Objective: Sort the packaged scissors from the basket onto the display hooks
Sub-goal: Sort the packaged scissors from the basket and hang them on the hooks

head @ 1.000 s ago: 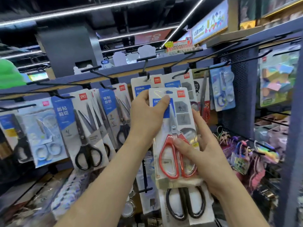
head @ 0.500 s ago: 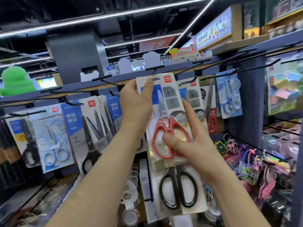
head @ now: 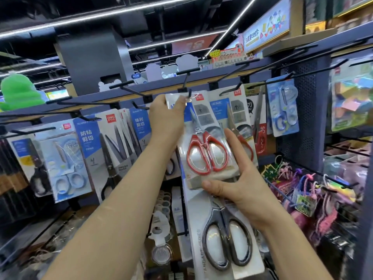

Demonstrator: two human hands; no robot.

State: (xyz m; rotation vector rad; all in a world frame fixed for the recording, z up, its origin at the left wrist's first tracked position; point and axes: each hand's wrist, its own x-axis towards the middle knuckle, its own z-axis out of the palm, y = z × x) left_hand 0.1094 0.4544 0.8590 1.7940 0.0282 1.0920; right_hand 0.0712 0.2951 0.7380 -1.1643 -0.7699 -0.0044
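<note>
Two hands, one pack, notes the first observer; the left hand (head: 163,118) pinches the top left corner of the red-handled scissors pack (head: 207,152), thumb across the front; the right hand (head: 242,190) cups the bottom edge, thumb curled under it, fingers running up the right side.

Second observer: And where is the pack?

First: Held upright in front of the rack, its top edge right at the tip of a black hook (head: 185,81); glare there, so he cannot tell whether the hang hole is on the tip yet; a matching pack (head: 240,118) hangs just to the right; a black-handled pack (head: 226,239) hangs below.

Second: So which step is this?

First: Hanging, by his reading; not yet seated on the hook.

Second: And what does the next move need?

First: Probably the hole steered onto the tip by the left hand; the bottom kept square by the right; the pack slid back along the hook; then both grips let go.
</note>
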